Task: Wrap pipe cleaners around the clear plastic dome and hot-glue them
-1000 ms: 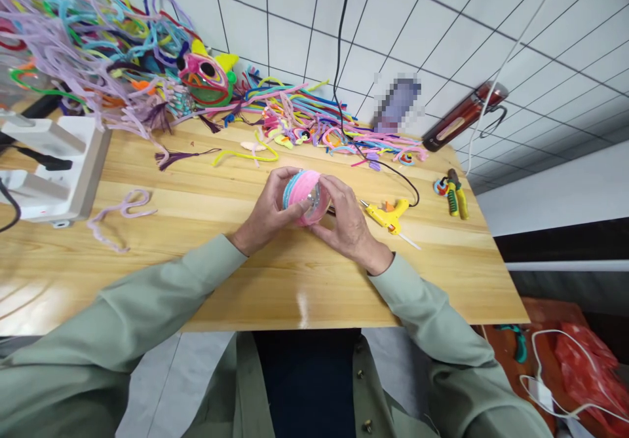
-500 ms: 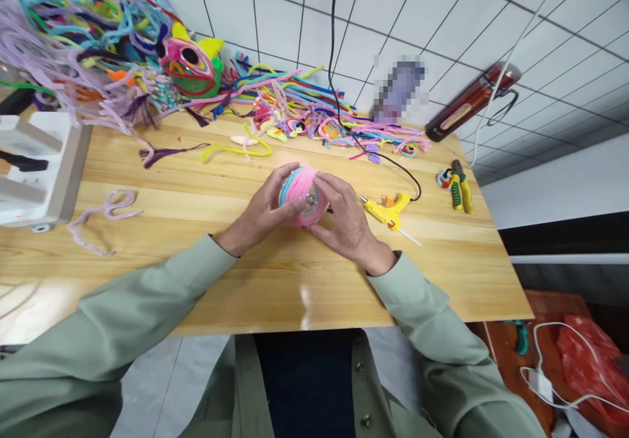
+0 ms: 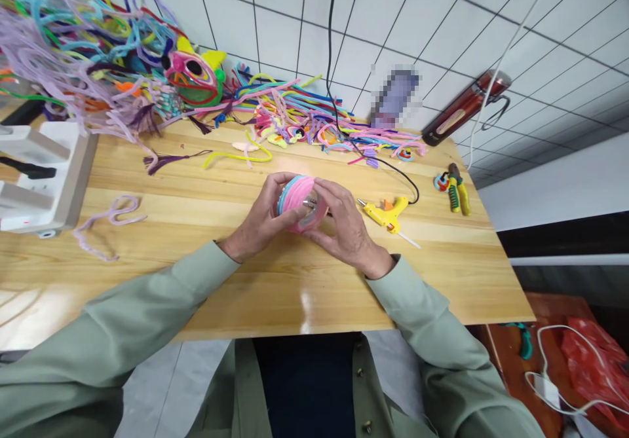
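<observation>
Above the middle of the table I hold a round, clear-sided object wrapped in pink and blue fuzzy strands (image 3: 297,192). A small shiny metal part shows inside its clear opening; I cannot make out what it is. My left hand (image 3: 268,212) is closed around the left side, with the thumb across the front. My right hand (image 3: 344,222) grips the right side, fingers on top and thumb below. Just right of that hand lies a yellow glue gun (image 3: 388,214) with a white glue stick poking from its back.
Tangled pipe cleaners (image 3: 63,52) fill the back left, beside a colourful mask-like craft piece (image 3: 194,78). More pipe cleaners (image 3: 295,107) line the wall. A white power strip (image 3: 49,189) stands left; pliers (image 3: 458,190) and a red-brown flask (image 3: 466,107) are at right. A black cord (image 3: 330,45) hangs down.
The wrapped object has turned a little in my hands, and its clear opening faces slightly differently. Both hands keep their hold. The camera view has shifted slightly.
</observation>
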The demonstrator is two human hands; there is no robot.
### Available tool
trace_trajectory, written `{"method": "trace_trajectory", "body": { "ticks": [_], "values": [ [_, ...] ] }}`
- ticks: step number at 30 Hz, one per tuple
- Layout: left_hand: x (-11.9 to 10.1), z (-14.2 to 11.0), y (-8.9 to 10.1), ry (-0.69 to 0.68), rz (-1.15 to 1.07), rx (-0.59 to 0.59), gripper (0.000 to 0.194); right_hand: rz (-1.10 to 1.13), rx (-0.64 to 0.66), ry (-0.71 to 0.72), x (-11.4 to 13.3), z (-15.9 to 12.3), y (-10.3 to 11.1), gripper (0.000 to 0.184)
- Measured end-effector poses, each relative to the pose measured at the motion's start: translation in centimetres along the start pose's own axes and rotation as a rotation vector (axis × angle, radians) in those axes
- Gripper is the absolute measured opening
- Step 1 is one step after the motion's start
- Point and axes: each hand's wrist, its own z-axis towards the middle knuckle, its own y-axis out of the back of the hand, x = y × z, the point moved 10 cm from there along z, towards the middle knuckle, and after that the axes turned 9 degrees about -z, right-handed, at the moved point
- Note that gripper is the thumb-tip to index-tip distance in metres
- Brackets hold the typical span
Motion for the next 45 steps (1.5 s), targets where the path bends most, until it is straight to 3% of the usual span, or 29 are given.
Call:
{"method": "trace_trajectory", "body": {
  "ticks": [4,7,13,24,30,38,45],
  "values": [
    [0.0,-0.2,0.2,0.012,0.039,-0.02,0.087,0.01,-0.008,-0.065,-0.6,-0.4,0.0,0.09],
    [0.0,-0.2,0.0,0.011,0.037,0.002,0.085,0.013,0.016,-0.105,-1.0,-0.5,-0.2,0.091],
    [0.1,-0.1,-0.2,0.022,-0.052,0.001,0.081,0.05,0.002,-0.051,-0.5,-0.2,0.2,0.101],
    [0.4,0.4,0.3,0.049,-0.05,-0.046,0.089,0.0,0.007,-0.088,-1.3,-0.3,-0.6,0.099],
    [0.8,0.6,1.1,0.094,-0.045,-0.14,0.068,-0.005,0.065,-0.03,-0.5,-0.2,-1.3,0.102],
    [1.3,0.4,1.2,0.113,-0.079,-0.16,0.065,0.085,0.087,0.024,0.4,-0.2,-1.4,0.106],
    [0.7,0.5,1.7,0.064,0.071,-0.132,0.063,0.1,0.074,-0.114,-1.2,-0.5,-1.3,0.084]
  ]
}}
